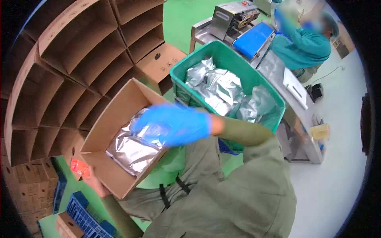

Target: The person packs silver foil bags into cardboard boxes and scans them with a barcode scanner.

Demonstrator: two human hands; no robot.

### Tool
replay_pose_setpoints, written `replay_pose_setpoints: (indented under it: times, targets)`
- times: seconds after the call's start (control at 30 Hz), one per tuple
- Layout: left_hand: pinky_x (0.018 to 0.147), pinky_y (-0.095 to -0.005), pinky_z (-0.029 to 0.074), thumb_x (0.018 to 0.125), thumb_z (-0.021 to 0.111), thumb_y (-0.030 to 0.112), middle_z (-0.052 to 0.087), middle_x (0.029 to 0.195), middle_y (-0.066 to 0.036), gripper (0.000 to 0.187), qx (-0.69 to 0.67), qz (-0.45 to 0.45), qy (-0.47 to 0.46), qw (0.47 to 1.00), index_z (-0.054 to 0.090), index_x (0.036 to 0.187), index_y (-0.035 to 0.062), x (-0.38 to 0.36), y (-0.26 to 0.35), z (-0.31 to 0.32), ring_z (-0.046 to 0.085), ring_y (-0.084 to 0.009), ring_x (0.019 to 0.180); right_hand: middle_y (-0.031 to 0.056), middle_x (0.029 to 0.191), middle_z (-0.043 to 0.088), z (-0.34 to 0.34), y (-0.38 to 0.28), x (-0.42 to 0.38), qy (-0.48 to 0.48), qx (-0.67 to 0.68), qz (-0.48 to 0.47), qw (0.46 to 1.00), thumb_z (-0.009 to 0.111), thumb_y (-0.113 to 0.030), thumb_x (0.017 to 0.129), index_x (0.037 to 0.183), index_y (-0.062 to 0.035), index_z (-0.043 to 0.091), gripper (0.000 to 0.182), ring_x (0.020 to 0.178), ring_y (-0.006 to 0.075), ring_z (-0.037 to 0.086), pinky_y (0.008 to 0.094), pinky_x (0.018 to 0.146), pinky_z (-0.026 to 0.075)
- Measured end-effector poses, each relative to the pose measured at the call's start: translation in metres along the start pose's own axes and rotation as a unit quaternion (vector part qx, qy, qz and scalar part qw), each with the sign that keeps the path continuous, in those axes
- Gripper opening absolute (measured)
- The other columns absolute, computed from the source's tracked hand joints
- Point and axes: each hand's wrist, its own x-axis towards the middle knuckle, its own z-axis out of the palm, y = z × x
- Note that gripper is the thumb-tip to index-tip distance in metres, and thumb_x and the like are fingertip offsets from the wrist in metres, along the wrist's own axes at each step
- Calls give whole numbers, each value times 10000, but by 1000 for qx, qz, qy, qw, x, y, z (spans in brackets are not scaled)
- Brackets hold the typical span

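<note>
An open cardboard box (107,170) is tilted on my lap, with silver foil pouches (133,152) lying inside it. My left hand (94,181) holds the box at its lower left corner, next to an orange-red item (79,167) at the box's outer side. Over the pouches is my right hand (172,124) in a blue glove, blurred by motion; its fingers are smeared and I cannot make out whether they grip a pouch. Just beyond stands a green bin (180,75) with several silver pouches (225,85) in it.
Stacked open cardboard boxes (79,47) rise at the left. A machine with a blue belt (254,39) and a metal table (274,73) are at the upper right, where a person in teal (305,49) works. A blue pallet (85,218) lies at the lower left.
</note>
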Motion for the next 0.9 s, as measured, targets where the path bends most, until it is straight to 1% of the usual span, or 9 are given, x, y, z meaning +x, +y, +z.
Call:
replay_pose_setpoints:
  times: [0.07, 0.13, 0.27, 0.37, 0.47, 0.5, 0.53, 0.73, 0.9]
  targets:
    - [869, -369, 526, 901, 657, 46, 633, 1108, -89, 368, -81, -46, 0, 996, 554, 1245, -33, -3, 1, 2, 620, -191, 975, 116, 1174, 700, -44, 50, -66, 244, 53, 195, 949, 601, -289, 1030, 1298, -68, 641, 349, 1037, 194, 668, 336, 928, 532]
    - [865, -353, 517, 894, 653, 34, 618, 1091, -77, 373, -7, -30, -2, 1000, 539, 1244, -26, 4, -15, -2, 608, -178, 962, 152, 1087, 718, -96, 125, -158, 190, -228, 555, 777, 658, -312, 974, 1301, -63, 637, 412, 953, 287, 703, 366, 856, 559]
    - [866, -313, 493, 879, 650, 4, 591, 1098, -68, 442, 40, -34, -18, 998, 507, 1297, -12, 18, -35, -12, 581, -159, 946, 192, 1441, 558, -49, 357, -350, 80, -269, 345, 896, 648, -504, 935, 1451, -32, 513, 712, 1267, 308, 571, 391, 1059, 459]
    - [873, -308, 489, 876, 645, -9, 588, 1109, -61, 462, -49, -19, 0, 999, 501, 1315, -12, 3, -12, 5, 577, -159, 951, 184, 1570, 436, -41, 430, -303, 340, 18, 555, 759, 678, -602, 871, 1549, -2, 376, 954, 1466, 297, 386, 384, 1185, 335]
    - [883, -326, 502, 878, 649, -15, 599, 1133, -64, 482, 21, 16, 1, 1000, 493, 1334, -7, 11, -31, -14, 592, -165, 982, 276, 1368, 596, -52, 498, -296, 336, -256, 553, 718, 802, -579, 758, 1323, 74, 595, 888, 1269, 348, 575, 432, 1057, 453]
    - [854, -327, 509, 888, 654, 10, 603, 1072, -47, 415, 5, 29, 6, 1000, 515, 1279, 5, 10, -30, -14, 592, -157, 946, 230, 1080, 725, -85, 423, -253, 328, -59, 513, 791, 853, -490, 737, 1178, 64, 657, 735, 964, 337, 694, 456, 820, 541]
    - [824, -329, 516, 899, 659, 35, 607, 1011, -30, 349, -7, 40, 10, 999, 536, 1224, 17, 7, -26, -10, 592, -149, 910, 114, 829, 717, -100, 371, -215, 362, -304, 350, 809, 871, -435, 736, 1045, 30, 682, 589, 712, 229, 649, 428, 625, 521]
    - [802, -304, 504, 848, 698, -5, 610, 1023, -23, 366, -7, -8, 16, 1000, 548, 1182, 19, 7, -23, -16, 585, -123, 886, 69, 1190, 707, -171, -8, -39, 210, -4, 154, 965, 782, -57, 848, 1242, 13, 647, 422, 1043, 178, 685, 343, 952, 552]
    - [777, -310, 523, 879, 668, 19, 627, 987, -33, 257, -54, -64, -28, 996, 563, 1113, 23, 13, -22, -12, 617, -138, 846, 150, 1049, 741, -156, -71, 56, -29, -63, -99, 993, 801, -303, 833, 1242, -18, 675, 514, 929, 271, 724, 401, 819, 580]
